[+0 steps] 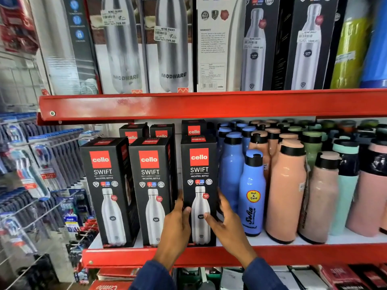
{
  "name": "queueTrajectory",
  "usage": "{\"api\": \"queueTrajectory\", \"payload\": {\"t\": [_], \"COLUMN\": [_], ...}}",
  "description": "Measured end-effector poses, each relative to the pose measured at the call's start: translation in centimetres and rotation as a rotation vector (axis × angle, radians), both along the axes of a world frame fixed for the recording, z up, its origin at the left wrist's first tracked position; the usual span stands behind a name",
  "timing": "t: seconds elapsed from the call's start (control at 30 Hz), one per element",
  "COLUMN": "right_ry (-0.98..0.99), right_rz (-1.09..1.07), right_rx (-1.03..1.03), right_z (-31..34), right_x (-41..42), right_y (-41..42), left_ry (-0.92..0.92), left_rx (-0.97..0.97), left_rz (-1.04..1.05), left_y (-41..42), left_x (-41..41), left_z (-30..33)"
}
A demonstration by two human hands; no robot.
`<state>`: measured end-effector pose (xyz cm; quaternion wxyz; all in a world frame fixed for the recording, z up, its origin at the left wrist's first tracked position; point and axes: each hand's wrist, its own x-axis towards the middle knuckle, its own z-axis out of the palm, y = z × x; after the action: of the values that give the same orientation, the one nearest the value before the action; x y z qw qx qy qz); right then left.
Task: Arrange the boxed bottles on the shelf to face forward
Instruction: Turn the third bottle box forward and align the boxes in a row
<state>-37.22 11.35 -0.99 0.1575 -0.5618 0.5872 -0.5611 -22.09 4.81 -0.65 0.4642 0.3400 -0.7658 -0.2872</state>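
Three black Cello Swift bottle boxes stand front-facing at the edge of the lower red shelf [125, 257]. The rightmost box [199, 164] is gripped by both hands: my left hand [178, 222] on its left edge, my right hand [224, 222] on its right side with fingers across the front. The middle box [151, 189] and the left box [109, 191] stand untouched beside it. More Cello boxes [161, 132] stand behind in a second row.
Blue bottles [252, 193] and peach bottles [287, 189] crowd the shelf right beside the held box. The upper red shelf [188, 103] carries tall boxed bottles, one turned with its back label out [213, 49]. Toothbrush packs hang on hooks at left [31, 164].
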Motion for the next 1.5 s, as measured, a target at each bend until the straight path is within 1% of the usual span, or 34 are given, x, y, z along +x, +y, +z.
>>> {"api": "queueTrajectory", "payload": {"t": [0.17, 0.27, 0.43, 0.7, 1.17, 1.4, 1.5], "right_ry": [0.010, -0.017, -0.042, -0.006, 0.082, -0.004, -0.041], "right_rz": [-0.070, -0.069, -0.113, -0.144, -0.175, -0.183, -0.212], "right_rx": [0.032, 0.075, 0.124, 0.098, 0.111, 0.129, 0.100], "right_z": [-1.4, -2.3, -2.9, -3.3, -3.7, -3.9, -4.1], "right_x": [-0.1, 0.2, 0.8, 1.2, 1.3, 1.4, 1.6], "right_y": [0.4, 0.7, 1.0, 1.4, 1.7, 2.8, 3.6], "left_ry": [-0.041, -0.067, -0.072, -0.057, -0.116, -0.105, -0.083], "left_rx": [0.015, 0.031, 0.074, 0.051, 0.045, 0.060, 0.071], "left_rz": [0.024, 0.041, 0.044, 0.068, 0.070, 0.056, 0.076], "left_y": [0.9, 1.0, 1.4, 1.9, 3.4, 4.1, 4.7], "left_x": [0.1, 0.0, 0.0, 0.0, 0.7, 1.5, 2.3], "left_z": [-1.9, -3.0, -3.3, -3.6, -2.7, -2.5, -2.3]}}
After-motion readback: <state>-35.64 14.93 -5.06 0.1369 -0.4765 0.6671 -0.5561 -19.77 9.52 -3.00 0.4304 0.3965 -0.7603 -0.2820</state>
